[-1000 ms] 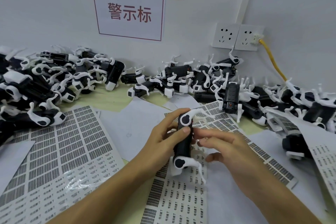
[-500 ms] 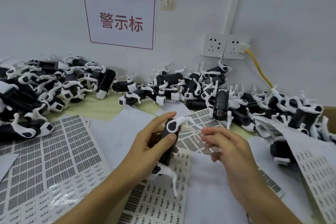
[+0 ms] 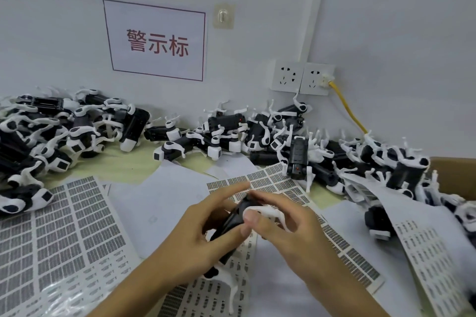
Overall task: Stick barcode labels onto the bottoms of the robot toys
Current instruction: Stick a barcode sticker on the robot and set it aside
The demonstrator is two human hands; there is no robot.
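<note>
A black robot toy [image 3: 231, 222] with white legs is tilted in the air above the label sheets, low in the middle of the view. My left hand [image 3: 195, 237] grips its body from the left. My right hand [image 3: 291, 231] reaches over its upper end, thumb pressed on the black body and fingers curled round the top by a white leg. No barcode label shows on the toy; my fingers hide that spot. One barcode label sheet [image 3: 64, 229] lies at the left, another [image 3: 278, 184] behind my hands, and a third [image 3: 203, 298] under the toy.
Piles of black-and-white robot toys line the wall at the left [image 3: 64, 131], middle [image 3: 231, 134] and right [image 3: 373, 162]. A cardboard box [image 3: 453, 175] stands at the far right. A yellow cable [image 3: 347, 110] runs down from the wall sockets [image 3: 301, 80].
My right hand has moved left from open air onto the toy's upper end and closed on it. The toy has tilted further in my left hand.
</note>
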